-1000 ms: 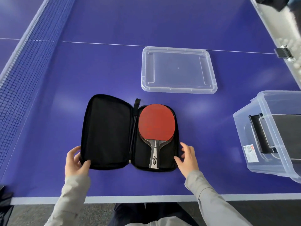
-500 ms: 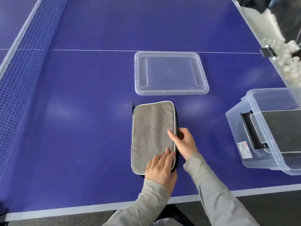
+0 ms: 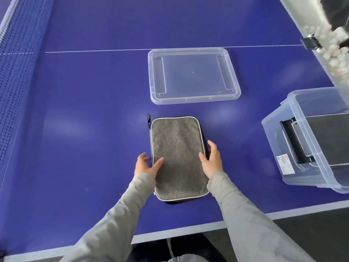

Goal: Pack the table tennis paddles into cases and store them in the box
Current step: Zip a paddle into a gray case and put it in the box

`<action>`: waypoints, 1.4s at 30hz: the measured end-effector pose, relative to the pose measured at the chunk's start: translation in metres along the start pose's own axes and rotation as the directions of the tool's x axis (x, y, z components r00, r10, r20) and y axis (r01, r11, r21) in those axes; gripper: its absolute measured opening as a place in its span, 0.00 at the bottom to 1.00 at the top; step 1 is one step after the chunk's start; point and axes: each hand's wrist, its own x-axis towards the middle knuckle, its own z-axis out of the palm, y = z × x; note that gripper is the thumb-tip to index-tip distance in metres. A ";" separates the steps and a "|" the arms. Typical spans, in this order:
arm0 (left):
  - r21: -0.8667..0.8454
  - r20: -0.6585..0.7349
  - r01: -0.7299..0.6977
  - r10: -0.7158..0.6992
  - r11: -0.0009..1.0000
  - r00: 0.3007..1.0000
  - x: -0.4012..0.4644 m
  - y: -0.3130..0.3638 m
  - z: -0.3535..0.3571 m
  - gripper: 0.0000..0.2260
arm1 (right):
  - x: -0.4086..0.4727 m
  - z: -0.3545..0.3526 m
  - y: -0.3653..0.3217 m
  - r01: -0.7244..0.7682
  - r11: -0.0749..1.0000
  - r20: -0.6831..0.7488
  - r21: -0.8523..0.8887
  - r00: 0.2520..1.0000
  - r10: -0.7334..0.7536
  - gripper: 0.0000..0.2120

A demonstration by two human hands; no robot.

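Case (image 3: 178, 157) between both hands (fingers spread)

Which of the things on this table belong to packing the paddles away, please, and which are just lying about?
Part of the job:
- grey fabric paddle case with white piping, folded shut, between left hand and right hand
- clear plastic storage box
- clear plastic box lid

Lying about:
- dark blue table net
- white balls
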 end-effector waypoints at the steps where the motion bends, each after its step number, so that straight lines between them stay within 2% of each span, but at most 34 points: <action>1: -0.054 0.014 0.031 -0.030 0.998 0.999 0.005 0.004 0.001 0.33 | 0.000 0.000 0.001 0.022 1.000 0.003 -0.017 1.000 -0.022 0.24; 3: -0.099 0.026 0.082 -0.080 0.992 0.996 0.013 0.011 0.004 0.32 | 0.000 0.002 0.004 0.049 0.995 0.012 -0.087 0.999 -0.048 0.22; 7: -0.055 0.020 0.128 -0.127 0.990 0.992 0.022 0.015 0.007 0.27 | 0.003 0.005 0.010 0.042 0.973 0.019 -0.229 0.999 -0.039 0.21; 11: -0.132 0.115 0.179 -0.164 0.975 0.980 0.022 0.019 0.007 0.17 | 0.005 0.006 0.014 0.049 0.978 0.034 -0.205 0.999 -0.043 0.22; 14: -0.149 0.146 0.230 -0.208 0.962 0.967 0.024 0.022 0.011 0.21 | 0.008 0.003 0.015 0.026 0.983 0.033 -0.184 0.999 -0.021 0.22; 20: -0.157 0.150 0.211 -0.188 0.965 0.971 0.020 0.027 0.026 0.29 | 0.014 -0.003 0.016 0.005 0.985 0.030 -0.172 1.000 0.000 0.22; 24: -0.281 0.153 0.153 -0.113 0.948 0.982 0.016 0.024 0.028 0.26 | 0.012 -0.007 0.014 0.012 0.987 0.022 -0.160 1.000 -0.009 0.22; 27: -0.330 0.136 0.137 -0.097 0.934 0.986 0.009 0.022 0.033 0.24 | -0.002 -0.010 0.010 0.101 0.948 -0.170 -0.302 0.973 -0.158 0.23; 29: -0.382 0.102 0.148 -0.117 0.912 0.988 0.003 0.022 0.040 0.24 | -0.021 -0.015 0.008 0.188 0.890 -0.296 -0.416 0.897 -0.328 0.20; 31: -0.428 0.070 0.174 -0.160 0.887 0.985 -0.002 0.023 0.048 0.25 | -0.047 -0.018 0.012 0.299 0.842 -0.353 -0.450 0.806 -0.475 0.15; 34: -0.492 0.019 0.187 -0.204 0.850 0.979 -0.010 0.029 0.057 0.25 | -0.088 -0.015 0.024 0.411 0.808 -0.387 -0.422 0.724 -0.571 0.11; 38: -0.597 -0.065 0.149 -0.233 0.788 0.970 -0.020 0.045 0.066 0.24 | -0.117 0.000 0.033 0.475 0.779 -0.340 -0.410 0.713 -0.614 0.13; 42: -0.661 -0.107 0.127 -0.261 0.739 0.959 -0.029 0.061 0.072 0.26 | -0.112 0.004 0.028 0.411 0.797 -0.350 -0.443 0.739 -0.576 0.19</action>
